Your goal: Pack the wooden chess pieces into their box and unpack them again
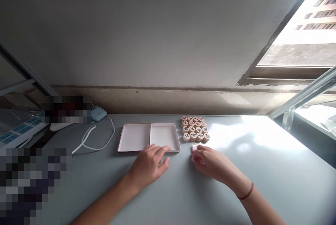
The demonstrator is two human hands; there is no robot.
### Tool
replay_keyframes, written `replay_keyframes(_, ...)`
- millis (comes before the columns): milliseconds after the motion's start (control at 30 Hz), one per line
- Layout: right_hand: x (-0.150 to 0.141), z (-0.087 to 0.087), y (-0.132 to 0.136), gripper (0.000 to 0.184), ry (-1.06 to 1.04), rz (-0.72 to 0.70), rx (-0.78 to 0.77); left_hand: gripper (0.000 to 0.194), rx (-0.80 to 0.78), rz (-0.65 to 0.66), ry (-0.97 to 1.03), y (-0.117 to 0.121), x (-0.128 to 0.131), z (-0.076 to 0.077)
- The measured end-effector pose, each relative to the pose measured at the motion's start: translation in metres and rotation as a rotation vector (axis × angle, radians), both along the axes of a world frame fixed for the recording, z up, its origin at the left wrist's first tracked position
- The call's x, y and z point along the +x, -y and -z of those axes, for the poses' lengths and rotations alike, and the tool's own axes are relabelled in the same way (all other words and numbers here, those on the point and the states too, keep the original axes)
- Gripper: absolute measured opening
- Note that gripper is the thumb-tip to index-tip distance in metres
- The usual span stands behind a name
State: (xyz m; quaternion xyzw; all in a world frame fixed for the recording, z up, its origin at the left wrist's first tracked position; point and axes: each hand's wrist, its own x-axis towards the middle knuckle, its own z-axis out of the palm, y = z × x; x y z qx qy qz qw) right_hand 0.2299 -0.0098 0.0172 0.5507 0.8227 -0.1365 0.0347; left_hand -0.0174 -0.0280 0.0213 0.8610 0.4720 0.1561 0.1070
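Observation:
My left hand (pixel 150 163), fingers spread, is over the front edge of a shallow white box (pixel 134 137) that lies opened out in two halves. Whether the fingertips touch the rim of its right half (pixel 165 135) I cannot tell. My right hand (pixel 208 158) is closed on a small crumpled white-and-pink sheet (pixel 193 147), paper or plastic, mostly hidden by the fingers. Just beyond that hand, round wooden Chinese chess pieces (pixel 192 135) stand stacked in a block of several rows, with red characters at the back and dark ones in front.
A grey table (pixel 168 197) fills the foreground, with a wall (pixel 157 43) behind it. At the left are a white cable (pixel 98 148), a light-blue device (pixel 99 113) and a power strip (pixel 22 128). A window (pixel 309 25) and metal frame bars (pixel 307 93) are at the right.

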Motion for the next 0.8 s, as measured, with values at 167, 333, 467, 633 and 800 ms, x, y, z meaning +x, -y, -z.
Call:
replay_keyframes(167, 0.0, 0.005, 0.0, 0.018, -0.041, -0.018, 0.076, 0.021, 0.137, -0.108, -0.178, -0.01, -0.015, 0.005)
replay_keyframes(333, -0.01, -0.012, 0.009, 0.018, -0.239, 0.013, 0.319, 0.026, 0.049, -0.03, -0.228, -0.006, -0.018, 0.008)
replay_keyframes(467, -0.037, -0.026, 0.013, 0.016, -0.33, -0.123, 0.539, 0.024, 0.007, 0.012, -0.266, 0.008, -0.01, 0.002)
replay_keyframes(633, -0.076, -0.019, -0.002, 0.014, -0.19, -0.346, 0.37, 0.027, -0.053, 0.024, -0.338, 0.019, -0.002, -0.004)
replay_keyframes(800, -0.086, -0.003, -0.013, 0.012, -0.255, -0.41, 0.189, 0.015, -0.101, 0.032, -0.284, 0.021, -0.005, -0.014)
